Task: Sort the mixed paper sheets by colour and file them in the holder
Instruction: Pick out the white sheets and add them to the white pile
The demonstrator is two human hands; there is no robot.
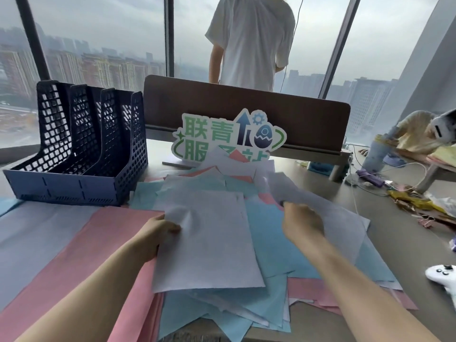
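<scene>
A loose heap of mixed white, light blue and pink sheets (222, 183) covers the middle of the desk. My left hand (158, 230) pinches the left edge of a white sheet (209, 238) lying on top of the heap. My right hand (301, 220) grips another white sheet (333, 213) that lifts off toward the right. To the left lie sorted stacks: a pink stack (81, 245) and a white stack (32, 233). The dark blue mesh file holder (81, 149) stands at the back left with its slots showing no paper.
A cardboard sign with green characters (229, 134) stands behind the heap against a brown desk divider (246, 107). A person in a white shirt (251, 40) stands beyond the divider. A white game controller (444, 275) and cables with clutter (407, 196) lie at the right.
</scene>
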